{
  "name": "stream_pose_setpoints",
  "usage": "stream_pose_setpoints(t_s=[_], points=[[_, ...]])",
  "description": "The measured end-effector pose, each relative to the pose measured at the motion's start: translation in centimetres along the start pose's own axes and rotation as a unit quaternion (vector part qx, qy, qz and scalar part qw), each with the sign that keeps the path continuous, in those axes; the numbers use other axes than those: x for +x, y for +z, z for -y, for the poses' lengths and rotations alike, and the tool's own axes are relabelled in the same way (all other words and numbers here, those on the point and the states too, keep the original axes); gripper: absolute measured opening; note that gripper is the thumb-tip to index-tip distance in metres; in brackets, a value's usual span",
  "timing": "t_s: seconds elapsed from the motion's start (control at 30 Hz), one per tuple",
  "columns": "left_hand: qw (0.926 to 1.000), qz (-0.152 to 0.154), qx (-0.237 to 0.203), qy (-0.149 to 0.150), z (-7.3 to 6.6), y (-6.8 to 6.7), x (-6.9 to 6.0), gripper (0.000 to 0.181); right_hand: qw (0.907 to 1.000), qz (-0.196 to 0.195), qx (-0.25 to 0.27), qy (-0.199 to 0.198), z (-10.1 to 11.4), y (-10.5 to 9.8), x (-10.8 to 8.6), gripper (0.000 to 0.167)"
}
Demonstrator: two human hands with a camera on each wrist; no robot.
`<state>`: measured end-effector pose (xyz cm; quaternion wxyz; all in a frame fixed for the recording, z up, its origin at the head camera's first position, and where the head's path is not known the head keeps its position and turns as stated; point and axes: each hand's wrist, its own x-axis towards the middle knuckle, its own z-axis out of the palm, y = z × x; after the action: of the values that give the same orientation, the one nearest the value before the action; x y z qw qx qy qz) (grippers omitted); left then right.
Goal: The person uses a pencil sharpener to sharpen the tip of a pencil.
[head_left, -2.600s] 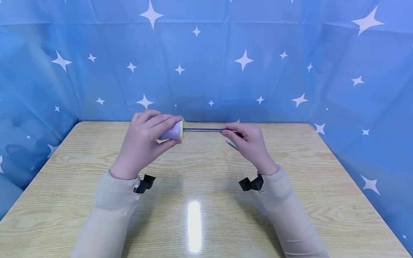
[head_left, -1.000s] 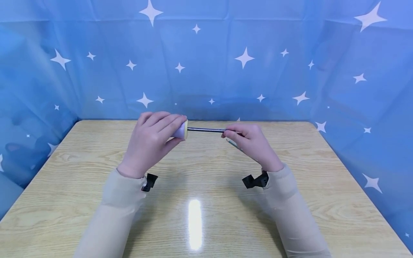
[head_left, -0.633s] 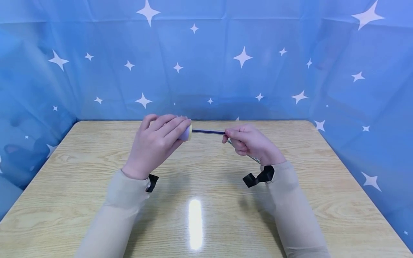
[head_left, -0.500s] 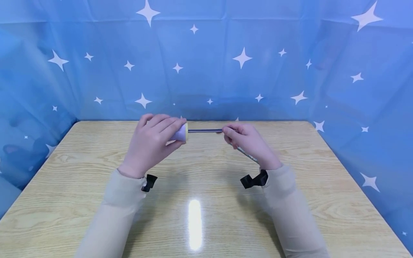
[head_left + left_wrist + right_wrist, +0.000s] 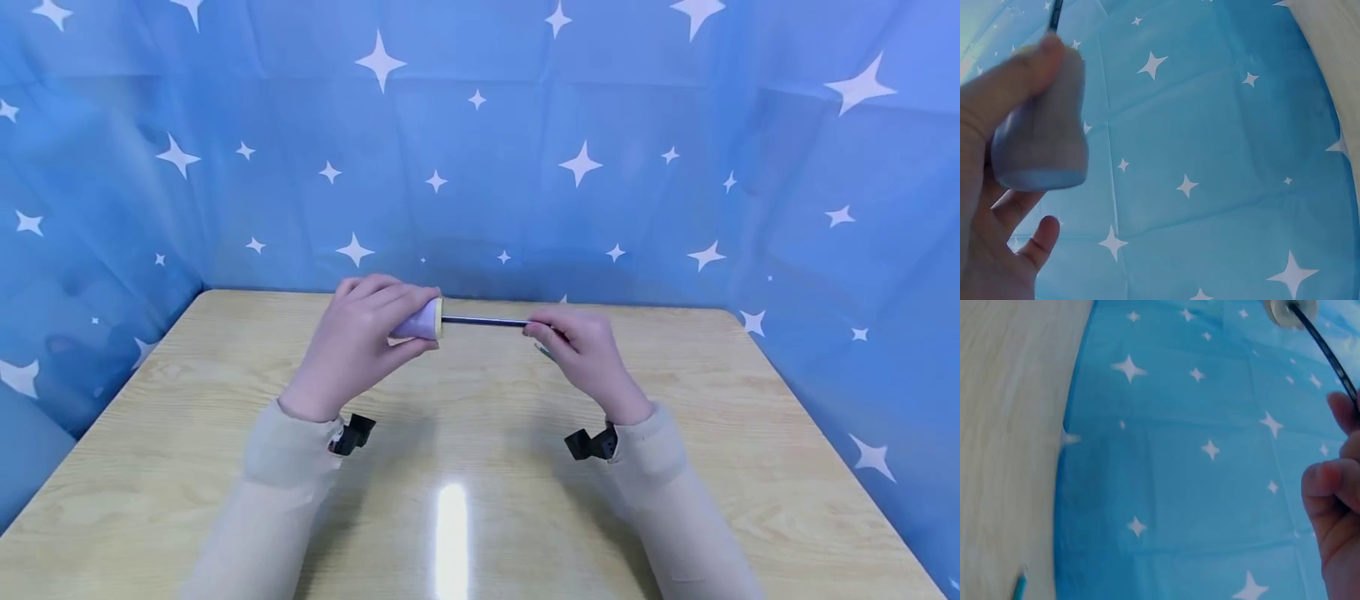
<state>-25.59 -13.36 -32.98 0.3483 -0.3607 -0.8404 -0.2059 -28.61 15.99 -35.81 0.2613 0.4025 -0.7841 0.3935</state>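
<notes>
My left hand [image 5: 352, 342] grips a lavender pencil sharpener [image 5: 417, 323] with a pale yellow rim, held sideways above the table. In the left wrist view, the sharpener [image 5: 1044, 140] is a waisted cylinder under the fingers. A dark pencil [image 5: 483, 322] runs into its rimmed end. The pencil's other end is pinched by my right hand [image 5: 588, 354], between thumb and fingers. In the right wrist view, the pencil [image 5: 1325, 350] enters a hole in the sharpener's pale round end [image 5: 1284, 311]. The tip inside is hidden.
A teal pencil [image 5: 545, 352] lies on the wooden table [image 5: 480, 417], mostly covered by my right hand. Its pointed tip [image 5: 1020, 582] shows in the right wrist view. A blue star-patterned curtain [image 5: 495, 167] stands behind and at both sides.
My right hand's fingers have rolled round the pencil and turned back, while the pencil stays in the sharpener. Both hands have shifted slightly. The head view has tilted up a little.
</notes>
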Motion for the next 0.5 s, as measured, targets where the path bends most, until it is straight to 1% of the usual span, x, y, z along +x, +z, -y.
stream_pose_setpoints(t_s=[0.07,0.1,0.13,0.17,0.23,0.27,0.3,0.37,0.4,0.43,0.5], points=[[0.9996,-0.017,0.021,0.010,-0.2,0.1,-0.1,0.055,0.9982,0.026,0.018,0.051,0.1,0.1,-0.2,0.010],[0.9990,-0.024,0.033,0.017,-0.2,0.2,-0.1,0.055,0.9951,0.040,0.033,0.084,0.2,0.1,-0.2,0.013],[0.9982,-0.031,0.045,0.024,-0.3,0.2,-0.1,0.054,0.9902,0.056,0.049,0.118,0.2,0.0,-0.2,0.016],[0.9974,-0.038,0.054,0.031,-0.4,0.3,-0.1,0.053,0.9831,0.073,0.069,0.154,0.2,-0.1,-0.2,0.020],[0.9954,-0.045,0.071,0.046,-0.4,0.4,0.1,0.052,0.9645,0.103,0.106,0.219,0.2,-0.6,-0.1,0.025],[0.9945,-0.047,0.077,0.052,-0.3,0.4,0.2,0.051,0.9553,0.117,0.124,0.242,0.2,-0.8,0.1,0.028],[0.9938,-0.048,0.083,0.056,-0.1,0.3,0.3,0.050,0.9471,0.128,0.143,0.257,0.1,-1.2,0.2,0.030],[0.9933,-0.054,0.084,0.058,0.2,0.2,0.3,0.051,0.9344,0.140,0.174,0.277,-0.1,-2.1,0.1,0.033],[0.9929,-0.060,0.086,0.055,0.4,0.1,0.2,0.051,0.9309,0.141,0.184,0.282,-0.2,-2.6,0.1,0.033],[0.9926,-0.068,0.086,0.051,0.6,0.0,0.2,0.052,0.9296,0.139,0.192,0.282,-0.3,-3.1,0.1,0.033],[0.9923,-0.081,0.086,0.039,1.0,-0.4,0.0,0.053,0.9298,0.128,0.199,0.282,-0.6,-4.0,0.0,0.033]])
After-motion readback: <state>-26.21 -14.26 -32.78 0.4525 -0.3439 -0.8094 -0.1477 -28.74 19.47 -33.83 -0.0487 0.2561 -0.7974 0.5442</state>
